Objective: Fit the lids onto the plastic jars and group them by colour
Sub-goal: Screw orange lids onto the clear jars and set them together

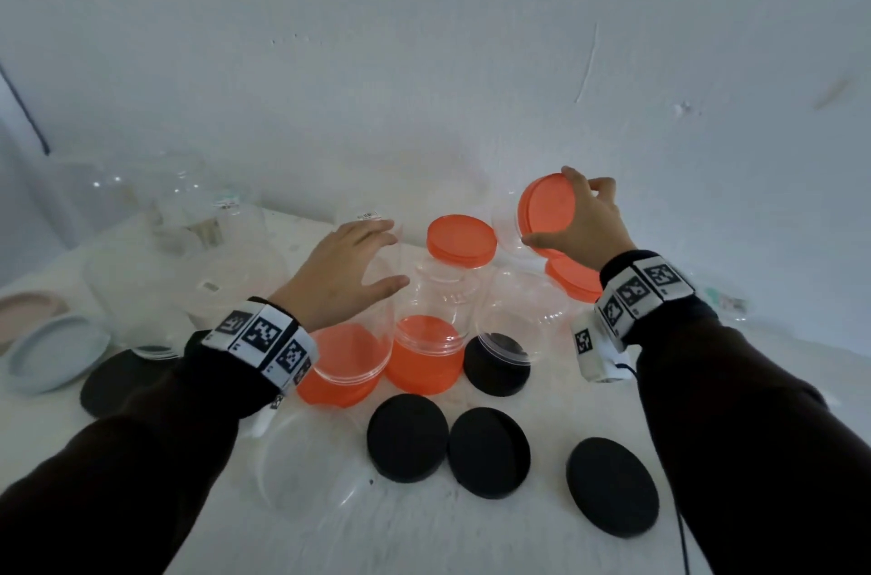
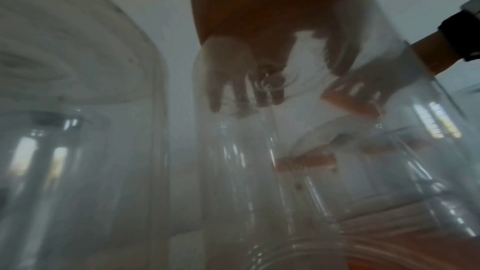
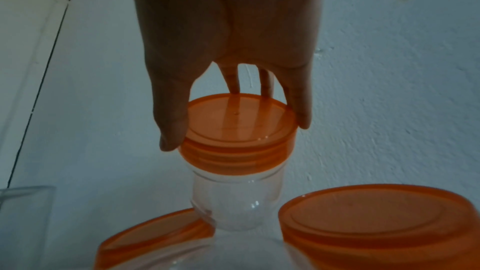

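Right hand [image 1: 582,221] grips an orange lid [image 3: 237,122] on a clear jar [image 3: 233,198] near the table's [image 1: 471,527] far edge; left hand [image 1: 341,273] is spread open. Orange jars are judged mostly capped; black lids [image 1: 407,445] remain unfitted at the near edge.

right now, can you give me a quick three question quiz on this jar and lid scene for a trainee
1. True or false: the right hand grips a round black plastic lid.
2. Which hand reaches open over a clear plastic jar? A) left hand B) right hand
3. Fill in: the three loose round lids lying nearest the person on the white table are ____ in colour.

Key
1. False: it grips a round orange plastic lid, which the right wrist view shows on a clear jar.
2. A
3. black
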### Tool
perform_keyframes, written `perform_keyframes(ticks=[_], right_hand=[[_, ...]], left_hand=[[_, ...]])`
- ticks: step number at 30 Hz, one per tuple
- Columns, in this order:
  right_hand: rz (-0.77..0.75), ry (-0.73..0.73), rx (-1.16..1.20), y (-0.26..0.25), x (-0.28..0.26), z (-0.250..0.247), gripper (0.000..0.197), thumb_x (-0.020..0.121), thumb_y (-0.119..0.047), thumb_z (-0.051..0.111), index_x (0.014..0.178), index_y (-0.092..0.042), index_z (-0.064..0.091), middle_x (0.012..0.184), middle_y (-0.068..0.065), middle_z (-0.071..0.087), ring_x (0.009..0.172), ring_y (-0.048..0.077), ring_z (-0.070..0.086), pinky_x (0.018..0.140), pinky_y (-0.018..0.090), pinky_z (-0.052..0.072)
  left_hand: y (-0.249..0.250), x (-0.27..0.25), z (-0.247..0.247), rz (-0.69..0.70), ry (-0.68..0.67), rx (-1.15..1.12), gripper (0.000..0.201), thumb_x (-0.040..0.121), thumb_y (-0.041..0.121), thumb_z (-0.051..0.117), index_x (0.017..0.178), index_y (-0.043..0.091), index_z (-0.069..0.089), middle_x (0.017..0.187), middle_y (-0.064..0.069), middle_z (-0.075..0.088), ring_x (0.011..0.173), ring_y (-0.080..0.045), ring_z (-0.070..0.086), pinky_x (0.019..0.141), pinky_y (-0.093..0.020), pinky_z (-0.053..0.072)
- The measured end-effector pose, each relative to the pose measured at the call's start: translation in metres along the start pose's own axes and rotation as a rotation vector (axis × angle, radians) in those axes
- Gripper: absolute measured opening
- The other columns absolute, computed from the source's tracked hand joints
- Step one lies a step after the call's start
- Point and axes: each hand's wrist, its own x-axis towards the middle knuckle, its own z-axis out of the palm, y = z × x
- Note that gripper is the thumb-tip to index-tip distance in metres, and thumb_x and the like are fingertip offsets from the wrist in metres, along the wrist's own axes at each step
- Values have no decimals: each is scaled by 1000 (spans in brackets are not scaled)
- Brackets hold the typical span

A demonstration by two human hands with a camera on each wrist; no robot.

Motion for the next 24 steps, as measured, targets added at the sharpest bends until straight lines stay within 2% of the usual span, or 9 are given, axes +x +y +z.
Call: perform_keyframes(ticks=[8, 13, 15, 19, 24], right_hand=[[46, -93, -180, -7, 25, 12, 101, 68, -33, 80, 146, -24, 16, 142, 14, 16, 125, 40, 30, 92, 48, 41], [44, -211, -306, -11, 39, 20, 101, 66, -33, 81, 145, -25, 18, 142, 13, 18, 126, 40, 30, 95, 50, 40], [42, -281, -337, -12, 44, 22, 100, 66, -35, 81, 145, -26, 20, 142, 11, 20, 125, 39, 34, 95, 49, 41], [25, -430, -387, -17, 54, 25, 93, 68, -39, 79, 144, -27, 25, 139, 10, 29, 123, 33, 41, 92, 42, 42], [26, -525, -487, -18, 59, 32, 79, 79, -45, 68, 144, -24, 28, 143, 8, 36, 127, 29, 40, 97, 40, 37]], left_hand=[[-4, -1, 4, 0, -5, -14, 88, 72, 73, 22, 137, 17, 40, 150, 6, 28, 138, -7, 16, 108, -33, 23], [-7, 0, 6, 6, 4, -25, 86, 73, 72, 23, 139, 17, 36, 149, 5, 28, 138, -8, 17, 109, -35, 25], [-7, 0, 7, 5, 9, -23, 86, 73, 72, 23, 139, 17, 36, 149, 5, 29, 138, -8, 17, 109, -36, 26], [-6, -1, 8, 3, 17, -25, 87, 73, 72, 23, 139, 17, 36, 149, 5, 29, 138, -9, 19, 109, -37, 27], [-7, -1, 8, 10, 26, -30, 85, 75, 71, 25, 139, 17, 36, 149, 5, 30, 137, -9, 19, 108, -36, 27]])
